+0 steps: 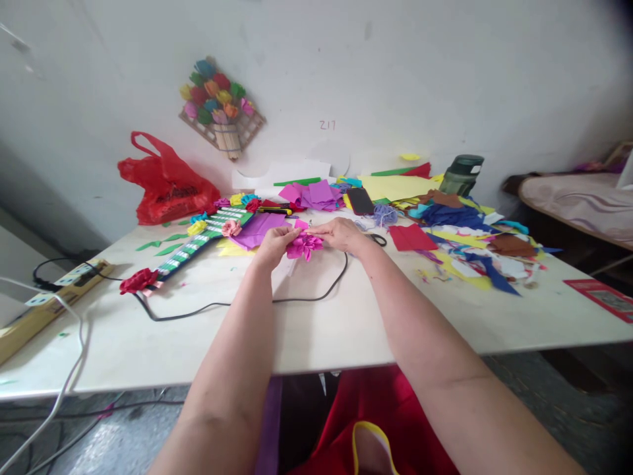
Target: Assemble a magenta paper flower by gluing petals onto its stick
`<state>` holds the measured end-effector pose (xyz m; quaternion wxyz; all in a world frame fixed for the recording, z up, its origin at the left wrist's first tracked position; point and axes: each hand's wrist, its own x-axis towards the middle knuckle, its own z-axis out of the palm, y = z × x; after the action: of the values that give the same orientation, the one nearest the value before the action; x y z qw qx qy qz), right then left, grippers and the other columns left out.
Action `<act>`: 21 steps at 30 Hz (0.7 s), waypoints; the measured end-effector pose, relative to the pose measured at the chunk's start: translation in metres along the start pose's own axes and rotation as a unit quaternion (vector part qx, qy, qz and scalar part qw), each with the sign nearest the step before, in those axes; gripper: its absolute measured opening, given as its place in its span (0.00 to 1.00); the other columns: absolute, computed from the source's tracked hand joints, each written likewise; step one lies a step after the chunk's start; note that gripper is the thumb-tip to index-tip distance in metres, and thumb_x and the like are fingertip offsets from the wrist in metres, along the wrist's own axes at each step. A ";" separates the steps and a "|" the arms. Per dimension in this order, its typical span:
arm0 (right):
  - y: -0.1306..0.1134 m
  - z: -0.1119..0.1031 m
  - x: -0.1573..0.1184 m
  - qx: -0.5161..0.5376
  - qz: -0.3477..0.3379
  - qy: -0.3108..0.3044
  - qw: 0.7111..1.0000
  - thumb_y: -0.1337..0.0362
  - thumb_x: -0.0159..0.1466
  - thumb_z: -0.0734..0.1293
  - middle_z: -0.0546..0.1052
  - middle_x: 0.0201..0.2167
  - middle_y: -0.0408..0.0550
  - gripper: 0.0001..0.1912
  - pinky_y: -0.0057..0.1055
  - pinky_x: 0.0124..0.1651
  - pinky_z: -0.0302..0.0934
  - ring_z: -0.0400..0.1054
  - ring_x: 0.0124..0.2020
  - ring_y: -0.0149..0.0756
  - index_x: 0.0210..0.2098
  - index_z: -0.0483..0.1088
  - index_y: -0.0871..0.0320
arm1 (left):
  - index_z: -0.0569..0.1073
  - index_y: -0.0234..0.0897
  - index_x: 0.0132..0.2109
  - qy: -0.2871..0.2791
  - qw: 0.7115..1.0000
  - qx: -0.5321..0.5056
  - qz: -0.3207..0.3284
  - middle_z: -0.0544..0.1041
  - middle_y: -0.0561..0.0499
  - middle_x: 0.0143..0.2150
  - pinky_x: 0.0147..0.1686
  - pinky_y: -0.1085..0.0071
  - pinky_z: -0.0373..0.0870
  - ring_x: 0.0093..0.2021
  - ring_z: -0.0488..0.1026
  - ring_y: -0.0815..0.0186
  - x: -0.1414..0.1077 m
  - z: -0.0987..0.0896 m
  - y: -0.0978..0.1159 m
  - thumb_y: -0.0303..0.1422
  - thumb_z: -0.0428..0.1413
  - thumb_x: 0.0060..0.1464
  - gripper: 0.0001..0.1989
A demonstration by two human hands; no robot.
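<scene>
Between my two hands, above the middle of the white table [316,336], is a bright pink paper flower [305,248] with ruffled petals. My left hand [275,247] pinches it from the left side. The fingers of my right hand [341,235] reach across its top edge and press on it from the right. A small pink paper piece [301,225] sticks up just behind the fingertips. Purple paper sheets [260,229] lie behind my left hand, and a black cord [306,300] runs under both forearms.
A green striped panel [192,249] with paper flowers lies left, near a red plastic bag [165,185] and a power strip [59,290]. Behind are a phone [360,201] and purple yarn [384,215]. Coloured scraps [475,244] and a dark bottle [461,175] occupy the right.
</scene>
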<state>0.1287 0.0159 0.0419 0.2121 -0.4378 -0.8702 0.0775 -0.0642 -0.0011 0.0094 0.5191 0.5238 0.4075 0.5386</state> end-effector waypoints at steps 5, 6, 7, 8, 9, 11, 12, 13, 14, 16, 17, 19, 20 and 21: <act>-0.002 0.005 0.002 -0.076 -0.006 0.021 0.997 0.64 0.63 0.62 0.79 0.48 0.44 0.19 0.32 0.49 0.63 0.73 0.47 0.42 0.52 0.72 0.43 | 0.72 0.31 0.24 0.021 0.997 -0.062 -0.042 0.69 0.53 0.19 0.19 0.77 0.59 0.18 0.64 0.74 -0.002 0.000 0.002 0.35 0.68 0.37 0.15; -0.003 0.006 0.002 -0.092 -0.007 0.022 0.996 0.65 0.63 0.62 0.79 0.47 0.45 0.20 0.32 0.49 0.63 0.73 0.47 0.42 0.53 0.72 0.44 | 0.72 0.31 0.24 0.025 0.996 -0.072 -0.046 0.69 0.53 0.19 0.19 0.77 0.60 0.18 0.64 0.74 -0.002 0.000 0.002 0.34 0.68 0.37 0.14; -0.003 0.006 0.002 -0.106 -0.011 0.023 0.994 0.66 0.63 0.61 0.79 0.47 0.46 0.21 0.32 0.48 0.63 0.74 0.46 0.42 0.54 0.71 0.45 | 0.72 0.30 0.24 0.028 0.995 -0.081 -0.050 0.70 0.53 0.19 0.20 0.77 0.61 0.19 0.65 0.75 -0.002 0.000 0.002 0.33 0.68 0.37 0.13; -0.004 0.006 0.002 -0.119 -0.015 0.024 0.993 0.66 0.63 0.60 0.79 0.46 0.47 0.21 0.32 0.48 0.63 0.74 0.46 0.43 0.54 0.71 0.46 | 0.72 0.30 0.25 0.033 0.994 -0.089 -0.055 0.70 0.53 0.20 0.21 0.77 0.62 0.19 0.65 0.74 -0.002 0.000 0.002 0.33 0.68 0.38 0.13; -0.005 0.006 0.002 -0.129 -0.019 0.025 0.991 0.67 0.63 0.60 0.79 0.46 0.48 0.22 0.33 0.47 0.63 0.74 0.46 0.43 0.54 0.71 0.47 | 0.72 0.30 0.25 0.038 0.993 -0.095 -0.061 0.71 0.52 0.20 0.22 0.77 0.63 0.20 0.66 0.74 -0.002 0.000 0.001 0.32 0.67 0.39 0.12; -0.006 0.005 0.001 -0.139 -0.027 0.024 0.990 0.68 0.63 0.59 0.80 0.45 0.48 0.22 0.32 0.47 0.63 0.74 0.46 0.43 0.54 0.71 0.47 | 0.73 0.29 0.26 0.040 0.991 -0.105 -0.069 0.72 0.51 0.22 0.25 0.76 0.66 0.22 0.68 0.73 -0.001 0.000 0.000 0.30 0.66 0.41 0.10; -0.006 0.005 0.001 -0.140 -0.031 0.023 0.989 0.68 0.63 0.60 0.80 0.45 0.48 0.23 0.32 0.47 0.63 0.74 0.46 0.43 0.54 0.71 0.47 | 0.73 0.29 0.27 0.037 0.991 -0.110 -0.068 0.72 0.51 0.22 0.26 0.76 0.67 0.22 0.68 0.73 0.000 -0.001 0.000 0.29 0.65 0.42 0.09; -0.007 0.005 0.001 -0.141 -0.033 0.021 0.989 0.68 0.62 0.60 0.80 0.45 0.47 0.23 0.32 0.47 0.63 0.74 0.46 0.42 0.54 0.71 0.46 | 0.73 0.28 0.27 0.033 0.991 -0.114 -0.065 0.72 0.51 0.22 0.26 0.76 0.67 0.23 0.68 0.73 0.000 -0.001 -0.001 0.29 0.64 0.42 0.08; -0.007 0.006 0.001 -0.140 -0.035 0.020 0.989 0.68 0.62 0.60 0.80 0.46 0.46 0.23 0.31 0.47 0.63 0.74 0.46 0.42 0.54 0.71 0.46 | 0.73 0.28 0.26 0.031 0.991 -0.115 -0.061 0.72 0.51 0.22 0.26 0.76 0.67 0.22 0.68 0.73 0.000 -0.002 -0.002 0.28 0.64 0.42 0.08; -0.006 0.007 0.001 -0.138 -0.037 0.020 0.990 0.68 0.62 0.60 0.79 0.47 0.45 0.23 0.31 0.47 0.63 0.74 0.47 0.41 0.54 0.71 0.45 | 0.72 0.29 0.24 0.030 0.992 -0.112 -0.053 0.70 0.52 0.20 0.24 0.77 0.65 0.21 0.67 0.74 0.001 -0.003 -0.003 0.27 0.65 0.41 0.08; -0.005 0.008 0.002 -0.136 -0.037 0.020 0.990 0.68 0.63 0.60 0.79 0.47 0.44 0.22 0.31 0.47 0.63 0.74 0.47 0.41 0.54 0.71 0.44 | 0.71 0.29 0.23 0.031 0.993 -0.106 -0.050 0.70 0.52 0.20 0.23 0.78 0.63 0.21 0.66 0.75 0.001 -0.003 -0.004 0.28 0.65 0.40 0.09; -0.003 0.010 0.003 -0.127 -0.035 0.023 0.991 0.67 0.63 0.61 0.79 0.48 0.43 0.22 0.31 0.47 0.64 0.74 0.47 0.41 0.53 0.71 0.43 | 0.71 0.29 0.22 0.031 0.995 -0.091 -0.040 0.68 0.53 0.19 0.21 0.78 0.60 0.20 0.64 0.75 0.001 -0.004 -0.006 0.28 0.66 0.38 0.11; -0.002 0.010 0.003 -0.121 -0.034 0.024 0.992 0.67 0.63 0.61 0.79 0.48 0.43 0.21 0.32 0.47 0.64 0.74 0.47 0.41 0.53 0.72 0.43 | 0.71 0.29 0.22 0.029 0.995 -0.083 -0.036 0.68 0.53 0.19 0.21 0.78 0.59 0.19 0.63 0.76 0.002 -0.004 -0.006 0.29 0.67 0.37 0.11; -0.001 0.010 0.003 -0.115 -0.032 0.025 0.992 0.66 0.63 0.61 0.78 0.48 0.43 0.21 0.32 0.47 0.64 0.74 0.47 0.41 0.53 0.72 0.42 | 0.71 0.29 0.22 0.028 0.996 -0.076 -0.033 0.68 0.54 0.18 0.20 0.78 0.57 0.18 0.62 0.76 0.002 -0.004 -0.006 0.29 0.67 0.36 0.12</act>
<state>0.1215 0.0184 0.0339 0.1839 -0.4330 -0.8815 -0.0412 -0.0672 0.0017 0.0031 0.5629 0.4544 0.3968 0.5650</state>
